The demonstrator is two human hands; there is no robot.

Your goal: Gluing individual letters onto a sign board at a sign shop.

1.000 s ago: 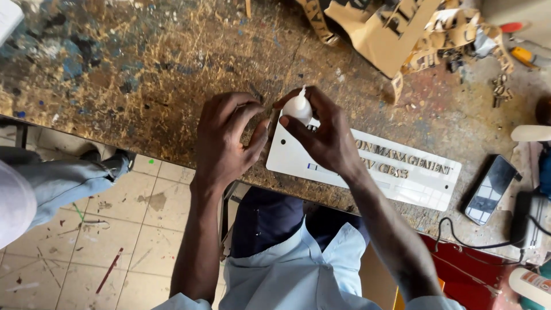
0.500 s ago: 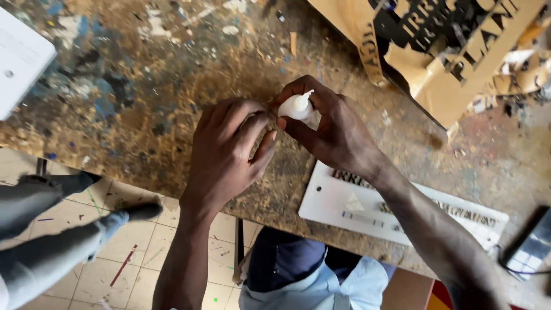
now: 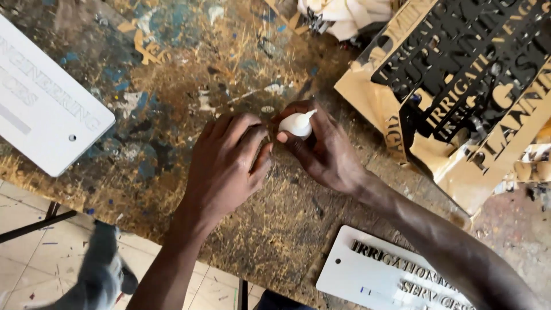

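**Hands meet over a small white bottle**

Paint-spattered, scuffed wooden workbench [image 3: 172,86] fills the view. Over its middle, the right hand [image 3: 327,152] curls its fingers shut around a small white plastic squeeze bottle [image 3: 298,123], nozzle tilted up to the right. The left hand [image 3: 229,166] arches beside it, fingers bunched together, fingertips touching the bench near the bottle. White rectangular sign plates lie at far left [image 3: 46,109] and lower right [image 3: 379,275]; black cut-out lettering [image 3: 470,63] rests on tan cardboard [image 3: 459,172].

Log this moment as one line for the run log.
right hand: pinching small white glue bottle | left hand: fingers beside bottle, palm down | surface: paint-stained workbench | nearby: white sign plate
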